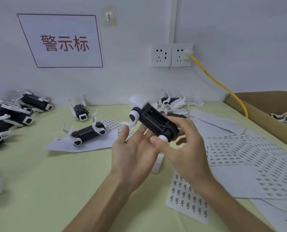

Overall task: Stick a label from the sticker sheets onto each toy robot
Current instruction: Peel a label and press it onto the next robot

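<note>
A black-and-white toy robot (153, 120) is held belly-up above the table's middle. My right hand (184, 144) grips its near end, thumb on a white leg joint and fingers curled round the body. My left hand (132, 151) lies open beneath it, palm up, straight fingers touching its underside. Sticker sheets (250, 153) with rows of small labels spread over the table to the right, and one sheet (188, 198) lies near my right forearm.
Several toy robots are piled at the left (14, 114). One robot (87, 133) lies on a blank sheet, another (80, 111) behind it, more at the back (173, 102). A cardboard box (263, 113) and a yellow cable (223, 86) stand at right.
</note>
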Demonstrator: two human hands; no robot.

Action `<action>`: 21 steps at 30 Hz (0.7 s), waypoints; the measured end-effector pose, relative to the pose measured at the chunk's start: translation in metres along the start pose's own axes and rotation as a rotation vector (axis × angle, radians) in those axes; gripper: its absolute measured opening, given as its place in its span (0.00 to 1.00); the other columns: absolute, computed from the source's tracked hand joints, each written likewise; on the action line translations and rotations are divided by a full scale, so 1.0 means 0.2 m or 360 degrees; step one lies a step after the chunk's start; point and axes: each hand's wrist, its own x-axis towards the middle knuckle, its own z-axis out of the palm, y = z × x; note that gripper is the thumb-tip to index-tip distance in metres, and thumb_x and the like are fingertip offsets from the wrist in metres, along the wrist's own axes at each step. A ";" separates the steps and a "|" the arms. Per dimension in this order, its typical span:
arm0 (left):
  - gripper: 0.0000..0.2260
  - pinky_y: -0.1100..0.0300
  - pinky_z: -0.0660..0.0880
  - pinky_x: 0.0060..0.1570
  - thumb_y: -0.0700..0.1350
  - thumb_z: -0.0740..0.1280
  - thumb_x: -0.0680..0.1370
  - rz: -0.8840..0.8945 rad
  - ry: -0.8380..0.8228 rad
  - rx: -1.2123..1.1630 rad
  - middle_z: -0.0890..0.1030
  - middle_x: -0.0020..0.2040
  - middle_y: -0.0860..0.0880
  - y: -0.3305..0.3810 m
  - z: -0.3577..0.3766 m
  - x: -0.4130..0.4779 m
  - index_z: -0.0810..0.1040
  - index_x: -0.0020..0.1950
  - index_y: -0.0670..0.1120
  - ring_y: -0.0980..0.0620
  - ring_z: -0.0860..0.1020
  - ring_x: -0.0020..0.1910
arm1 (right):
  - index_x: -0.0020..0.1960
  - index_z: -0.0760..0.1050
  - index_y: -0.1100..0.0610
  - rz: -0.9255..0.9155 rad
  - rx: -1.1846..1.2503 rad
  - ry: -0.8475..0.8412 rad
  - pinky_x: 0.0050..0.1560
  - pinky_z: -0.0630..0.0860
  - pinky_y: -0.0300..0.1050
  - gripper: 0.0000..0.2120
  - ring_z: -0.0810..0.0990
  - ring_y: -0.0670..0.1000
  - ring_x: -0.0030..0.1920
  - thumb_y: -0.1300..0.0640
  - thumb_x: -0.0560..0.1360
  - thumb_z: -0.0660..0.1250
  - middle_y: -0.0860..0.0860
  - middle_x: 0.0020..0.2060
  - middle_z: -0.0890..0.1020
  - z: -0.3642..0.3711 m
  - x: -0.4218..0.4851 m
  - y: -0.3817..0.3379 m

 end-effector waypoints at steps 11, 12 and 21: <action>0.22 0.50 0.79 0.65 0.53 0.56 0.87 0.0184 0.0243 0.0863 0.82 0.66 0.38 -0.02 0.01 0.02 0.78 0.71 0.41 0.41 0.81 0.66 | 0.54 0.77 0.48 0.0414 0.0318 -0.0276 0.54 0.75 0.38 0.17 0.80 0.43 0.56 0.43 0.70 0.76 0.43 0.52 0.83 -0.02 0.03 -0.01; 0.22 0.47 0.77 0.68 0.53 0.57 0.86 0.0181 0.0245 0.0917 0.81 0.66 0.37 -0.02 0.00 0.01 0.77 0.72 0.40 0.40 0.80 0.67 | 0.53 0.78 0.50 0.0450 0.0369 -0.0280 0.51 0.76 0.36 0.14 0.82 0.43 0.52 0.48 0.72 0.77 0.44 0.51 0.83 -0.02 0.04 -0.01; 0.17 0.39 0.79 0.64 0.48 0.64 0.84 0.0208 0.0061 0.1334 0.84 0.63 0.41 -0.08 -0.01 0.01 0.78 0.70 0.40 0.42 0.82 0.64 | 0.48 0.77 0.54 0.0599 0.0462 -0.0060 0.46 0.78 0.44 0.19 0.84 0.50 0.47 0.40 0.68 0.73 0.49 0.46 0.84 -0.05 0.06 -0.02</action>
